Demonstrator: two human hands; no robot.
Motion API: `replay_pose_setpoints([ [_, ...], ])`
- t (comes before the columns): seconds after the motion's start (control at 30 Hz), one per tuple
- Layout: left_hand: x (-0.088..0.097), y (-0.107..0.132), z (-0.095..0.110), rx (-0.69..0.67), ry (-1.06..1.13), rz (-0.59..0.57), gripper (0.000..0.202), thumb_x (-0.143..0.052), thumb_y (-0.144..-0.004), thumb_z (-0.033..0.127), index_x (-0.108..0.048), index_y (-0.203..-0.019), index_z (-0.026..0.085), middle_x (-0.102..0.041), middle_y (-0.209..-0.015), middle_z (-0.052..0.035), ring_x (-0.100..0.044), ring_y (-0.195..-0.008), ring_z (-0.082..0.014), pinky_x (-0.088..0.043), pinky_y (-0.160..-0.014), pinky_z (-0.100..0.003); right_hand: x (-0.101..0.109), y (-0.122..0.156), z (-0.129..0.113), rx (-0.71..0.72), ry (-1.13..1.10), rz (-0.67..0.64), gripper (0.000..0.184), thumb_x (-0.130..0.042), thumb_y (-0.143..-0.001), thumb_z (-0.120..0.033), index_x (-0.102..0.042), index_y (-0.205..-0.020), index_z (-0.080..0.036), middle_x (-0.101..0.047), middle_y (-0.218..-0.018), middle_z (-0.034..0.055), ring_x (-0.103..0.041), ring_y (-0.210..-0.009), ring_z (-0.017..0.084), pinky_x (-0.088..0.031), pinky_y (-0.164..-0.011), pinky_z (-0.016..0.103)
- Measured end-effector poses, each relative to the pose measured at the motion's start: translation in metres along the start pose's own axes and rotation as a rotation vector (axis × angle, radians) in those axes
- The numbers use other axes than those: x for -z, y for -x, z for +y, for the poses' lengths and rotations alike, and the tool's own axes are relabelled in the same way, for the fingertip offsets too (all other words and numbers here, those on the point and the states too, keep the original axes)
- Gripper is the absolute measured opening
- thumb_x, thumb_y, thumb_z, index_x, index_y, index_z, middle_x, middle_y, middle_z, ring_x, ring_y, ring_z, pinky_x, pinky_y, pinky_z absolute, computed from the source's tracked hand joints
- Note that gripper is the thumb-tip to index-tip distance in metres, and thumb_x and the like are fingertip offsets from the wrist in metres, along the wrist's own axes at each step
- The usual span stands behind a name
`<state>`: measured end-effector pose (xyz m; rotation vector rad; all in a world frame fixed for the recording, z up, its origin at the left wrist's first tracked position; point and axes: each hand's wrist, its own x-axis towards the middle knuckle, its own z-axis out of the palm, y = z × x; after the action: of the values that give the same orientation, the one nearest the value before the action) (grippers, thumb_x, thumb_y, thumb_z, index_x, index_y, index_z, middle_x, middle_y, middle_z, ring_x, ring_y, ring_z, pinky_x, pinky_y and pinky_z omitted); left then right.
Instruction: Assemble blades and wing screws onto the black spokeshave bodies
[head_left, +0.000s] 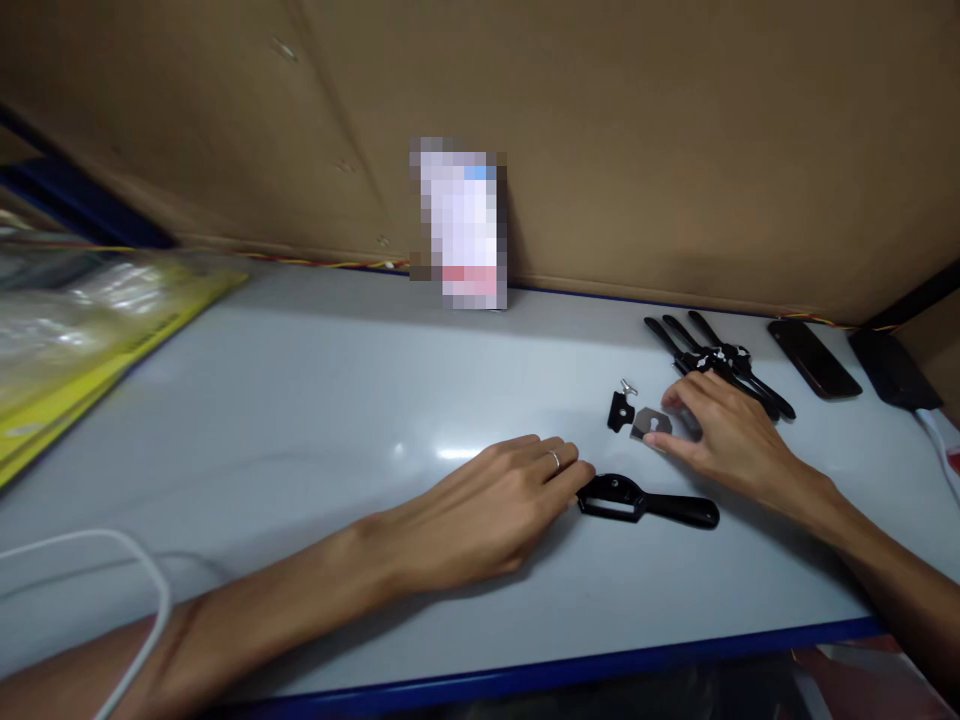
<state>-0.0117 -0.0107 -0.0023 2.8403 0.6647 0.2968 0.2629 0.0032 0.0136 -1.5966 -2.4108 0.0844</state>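
My left hand (529, 500), a ring on one finger, is closed over the left end of a black spokeshave body (613, 492), hiding that handle; the other handle points right along the table. The slot in the body shows no blade. Above it lies a flat grey metal blade (651, 424) with a keyhole-shaped opening. My right hand (720, 435) reaches over this blade with thumb and fingers apart, the thumb tip at its lower edge. Just left of the blade are a small black cap plate (619, 411) and a silver thumbscrew (628, 388).
Several black spokeshaves (712, 360) lie behind my right hand, with a dark phone (814, 358) and a black item (894, 368) farther right. A blurred-out upright item (461, 225) leans on the cardboard wall. Yellow-edged plastic packaging (90, 340) lies left; a white cable (161, 590) crosses my left forearm.
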Motion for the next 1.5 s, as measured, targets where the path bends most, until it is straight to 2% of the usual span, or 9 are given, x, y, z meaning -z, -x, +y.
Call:
replay_pose_setpoints([
  [0.23,0.005,-0.001,-0.002,0.014,0.048,-0.019,0.020,-0.042,-0.099,0.019,-0.057,-0.112,0.017,-0.059,-0.090,-0.0041,-0.052,-0.073,-0.0175,-0.043,-0.065,-0.033,0.003,0.001,-0.002,-0.119,-0.221,-0.154,0.022,-0.072,-0.081,-0.037,-0.057,-0.088,-0.023,-0.063,-0.094,0.0036,-0.058,-0.082,0.021,-0.044,-0.071,0.036],
  [0.47,0.010,0.001,-0.005,0.058,0.162,-0.055,0.019,-0.040,-0.100,0.020,-0.056,-0.111,0.017,-0.060,-0.091,-0.0038,-0.056,-0.075,-0.0159,-0.046,-0.068,-0.031,-0.009,0.000,-0.004,-0.152,-0.575,-0.051,0.027,-0.075,-0.074,-0.026,-0.059,-0.096,-0.023,-0.057,-0.082,-0.0001,-0.050,-0.069,0.016,-0.044,-0.063,0.033],
  [0.57,0.007,0.003,-0.007,0.057,0.175,-0.042,0.021,-0.037,-0.101,0.017,-0.056,-0.110,0.016,-0.060,-0.092,-0.0042,-0.056,-0.075,-0.0154,-0.047,-0.067,-0.030,-0.009,-0.001,-0.009,-0.141,-0.637,-0.046,0.009,-0.071,-0.078,-0.024,-0.066,-0.085,-0.021,-0.057,-0.079,0.0003,-0.049,-0.067,0.014,-0.042,-0.063,0.032],
  [0.7,0.002,0.003,-0.007,0.001,0.065,-0.011,0.025,-0.035,-0.100,0.011,-0.057,-0.112,0.014,-0.061,-0.092,-0.0057,-0.056,-0.077,-0.0167,-0.047,-0.067,-0.030,-0.006,0.002,-0.020,-0.207,-1.007,-0.041,0.016,-0.070,-0.082,-0.034,-0.066,-0.077,-0.019,-0.059,-0.073,-0.0009,-0.050,-0.060,0.012,-0.043,-0.058,0.030],
  [0.8,-0.001,0.002,-0.006,-0.045,-0.023,0.039,0.027,-0.034,-0.099,0.007,-0.057,-0.111,0.013,-0.060,-0.088,-0.0053,-0.054,-0.074,-0.0162,-0.046,-0.065,-0.030,-0.010,0.006,-0.028,-0.272,-1.309,-0.138,0.020,-0.072,-0.081,-0.038,-0.066,-0.080,-0.019,-0.058,-0.068,-0.0025,-0.052,-0.056,0.010,-0.046,-0.057,0.029],
  [0.87,-0.002,0.001,-0.005,-0.064,-0.046,0.062,0.025,-0.035,-0.100,0.009,-0.058,-0.109,0.013,-0.059,-0.085,-0.0043,-0.053,-0.070,-0.0154,-0.045,-0.063,-0.030,-0.013,0.007,-0.030,-0.290,-1.379,-0.201,0.020,-0.074,-0.079,-0.037,-0.068,-0.081,-0.018,-0.057,-0.066,-0.0028,-0.053,-0.055,0.010,-0.045,-0.056,0.028],
  [1.13,-0.004,0.002,-0.004,-0.072,-0.087,0.087,0.022,-0.036,-0.105,0.019,-0.057,-0.109,0.013,-0.060,-0.085,-0.0044,-0.055,-0.071,-0.0155,-0.048,-0.063,-0.031,-0.017,0.006,-0.032,-0.266,-1.233,-0.245,0.018,-0.075,-0.077,-0.031,-0.063,-0.071,-0.018,-0.056,-0.059,-0.0047,-0.046,-0.050,0.008,-0.037,-0.047,0.023],
  [1.33,-0.005,0.002,0.001,-0.074,-0.129,0.103,0.019,-0.039,-0.103,0.018,-0.058,-0.106,0.012,-0.059,-0.083,-0.0039,-0.054,-0.069,-0.0156,-0.046,-0.060,-0.030,-0.014,0.002,-0.026,-0.071,-0.970,-0.314,0.014,-0.068,-0.084,-0.026,-0.068,-0.073,-0.018,-0.060,-0.067,-0.0015,-0.049,-0.061,0.010,-0.038,-0.057,0.025],
  [1.5,-0.006,0.001,0.003,-0.077,-0.124,0.104,0.019,-0.039,-0.103,0.017,-0.057,-0.107,0.012,-0.058,-0.082,-0.0037,-0.052,-0.067,-0.0162,-0.045,-0.058,-0.030,-0.013,0.002,-0.025,0.009,-0.899,-0.347,0.014,-0.065,-0.087,-0.026,-0.067,-0.076,-0.018,-0.058,-0.066,-0.0027,-0.046,-0.060,0.010,-0.036,-0.057,0.024],
])
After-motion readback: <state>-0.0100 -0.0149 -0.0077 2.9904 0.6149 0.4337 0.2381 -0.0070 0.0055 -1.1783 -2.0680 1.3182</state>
